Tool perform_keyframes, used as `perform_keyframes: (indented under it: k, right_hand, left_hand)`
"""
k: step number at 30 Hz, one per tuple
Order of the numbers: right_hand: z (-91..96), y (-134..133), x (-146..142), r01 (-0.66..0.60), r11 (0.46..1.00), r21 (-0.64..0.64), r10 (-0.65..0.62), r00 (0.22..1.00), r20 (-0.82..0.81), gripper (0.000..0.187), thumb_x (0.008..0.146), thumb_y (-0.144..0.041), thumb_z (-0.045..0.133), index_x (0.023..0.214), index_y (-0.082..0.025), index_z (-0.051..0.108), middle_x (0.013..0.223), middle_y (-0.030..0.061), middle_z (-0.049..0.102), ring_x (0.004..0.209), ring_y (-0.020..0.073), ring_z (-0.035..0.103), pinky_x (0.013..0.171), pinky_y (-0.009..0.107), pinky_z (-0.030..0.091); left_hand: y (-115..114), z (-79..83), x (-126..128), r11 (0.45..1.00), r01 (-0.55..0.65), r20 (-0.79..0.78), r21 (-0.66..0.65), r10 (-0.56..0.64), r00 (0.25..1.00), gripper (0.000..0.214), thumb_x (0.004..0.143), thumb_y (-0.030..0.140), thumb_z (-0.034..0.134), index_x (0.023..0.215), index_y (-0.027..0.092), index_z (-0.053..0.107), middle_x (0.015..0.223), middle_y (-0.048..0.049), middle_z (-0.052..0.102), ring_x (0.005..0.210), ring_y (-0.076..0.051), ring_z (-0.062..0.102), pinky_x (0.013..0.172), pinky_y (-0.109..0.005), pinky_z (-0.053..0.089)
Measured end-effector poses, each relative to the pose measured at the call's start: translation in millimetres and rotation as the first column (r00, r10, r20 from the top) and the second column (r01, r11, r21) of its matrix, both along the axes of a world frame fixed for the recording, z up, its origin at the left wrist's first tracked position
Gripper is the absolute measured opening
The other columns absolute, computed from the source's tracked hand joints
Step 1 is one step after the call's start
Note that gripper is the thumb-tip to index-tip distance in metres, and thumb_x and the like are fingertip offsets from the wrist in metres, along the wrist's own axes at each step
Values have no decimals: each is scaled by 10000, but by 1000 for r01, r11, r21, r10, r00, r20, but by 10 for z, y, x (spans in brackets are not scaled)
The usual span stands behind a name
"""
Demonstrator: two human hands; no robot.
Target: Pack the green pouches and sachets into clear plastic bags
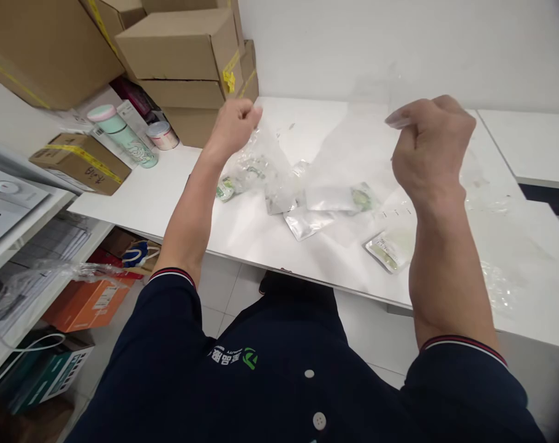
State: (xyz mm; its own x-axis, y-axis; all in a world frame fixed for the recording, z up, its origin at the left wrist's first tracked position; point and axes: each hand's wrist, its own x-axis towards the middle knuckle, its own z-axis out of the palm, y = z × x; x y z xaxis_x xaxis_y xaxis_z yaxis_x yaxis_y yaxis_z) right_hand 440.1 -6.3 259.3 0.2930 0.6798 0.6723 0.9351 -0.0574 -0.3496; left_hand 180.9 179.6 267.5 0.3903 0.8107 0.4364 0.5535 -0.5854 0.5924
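Observation:
My left hand (237,126) is closed in a pinch, raised over the back of the white table (178,203). Crumpled clear plastic film (265,154) hangs from its fingers. On the other side, my right hand (433,147) is also raised and closed, gripping a thin see-through plastic sheet (348,138). Whether both hands hold one piece of plastic, I cannot tell. Below them lie a silver pouch (307,223), a silver-and-green packet (337,199) and a small green-and-white packet (225,189). Near my right forearm is another flat green-labelled packet (386,251).
Cardboard boxes (182,52) are stacked at the back left, against the wall. A mint green bottle (122,136), a tin (162,135) and a small taped carton (80,163) stand at the left. Clear bubble wrap (498,286) lies at the right.

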Motion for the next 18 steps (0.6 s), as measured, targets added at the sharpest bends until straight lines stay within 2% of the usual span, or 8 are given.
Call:
perform_keyframes:
  k: [2, 5, 9, 11, 13, 14, 16, 18]
  right_hand:
    - [44, 10, -17, 26, 998, 59, -26, 1000, 3, 342, 803, -5, 456, 967, -141, 724, 945, 80, 654, 883, 190, 643, 788, 346, 503]
    - [105, 48, -166, -47, 996, 76, 49, 998, -25, 267, 839, -205, 585, 1080, -142, 683, 1098, 86, 636, 863, 190, 648, 739, 343, 509]
    - [82, 246, -481, -173, 985, -6, 172, 982, -84, 557, 778, -553, 666, 1186, -187, 568, 1265, 80, 528, 936, 233, 634, 756, 413, 517]
    - [26, 371, -531, -169, 985, -19, 166, 982, -89, 287, 851, -423, 623, 1031, -202, 591, 1142, 65, 584, 925, 221, 618, 764, 403, 515]
    - [-29, 439, -444, -110, 994, -1, 109, 990, -87, 34, 865, -231, 565, 880, -209, 587, 1000, 63, 631, 881, 199, 605, 765, 367, 503]
    - [-49, 439, -356, -66, 998, 20, 67, 995, -80, 45, 834, -166, 557, 845, -204, 580, 963, 68, 643, 860, 193, 600, 756, 352, 494]
    - [-69, 372, -137, 32, 996, 82, -28, 998, -57, 89, 754, -110, 560, 787, -192, 556, 910, 71, 647, 821, 191, 597, 709, 329, 470]
    - [-77, 246, 63, 118, 983, 142, -115, 993, -34, 132, 685, -94, 556, 678, -203, 481, 819, 53, 611, 778, 195, 583, 664, 322, 437]
  left_hand:
    - [-21, 148, 142, 1000, 27, 61, -1, -27, 998, 475, 865, 438, 552, 502, 237, 322, 557, 2, 341, 600, -124, 342, 580, -313, 318]
    - [-173, 355, 392, 995, 100, 87, -12, -98, 991, 485, 861, 490, 569, 501, 229, 374, 559, -4, 412, 591, -122, 421, 556, -317, 343]
    - [-512, 523, 708, 917, 393, 78, -73, -388, 918, 410, 918, 396, 546, 570, 183, 508, 592, 14, 522, 584, -77, 503, 579, -278, 387]
    - [-599, 529, 698, 826, 557, 103, -92, -548, 830, 323, 930, 365, 550, 704, 151, 635, 695, 3, 618, 633, -67, 553, 601, -252, 417]
    - [-545, 446, 486, 803, 591, 132, -80, -579, 804, 315, 958, 384, 504, 917, 139, 698, 893, -35, 690, 709, -82, 608, 620, -241, 461]
    - [-465, 356, 306, 836, 540, 121, -95, -529, 840, 358, 979, 408, 454, 1019, 144, 692, 1000, -57, 695, 748, -97, 633, 640, -252, 490]
    - [-237, 62, -154, 974, 200, 18, -103, -200, 980, 381, 976, 366, 434, 816, 120, 675, 838, -53, 691, 593, -80, 587, 590, -241, 485]
    - [-7, -373, -642, 941, -225, -254, -255, 159, 954, 310, 908, 334, 549, 693, 131, 643, 686, -47, 667, 574, -115, 596, 603, -252, 494]
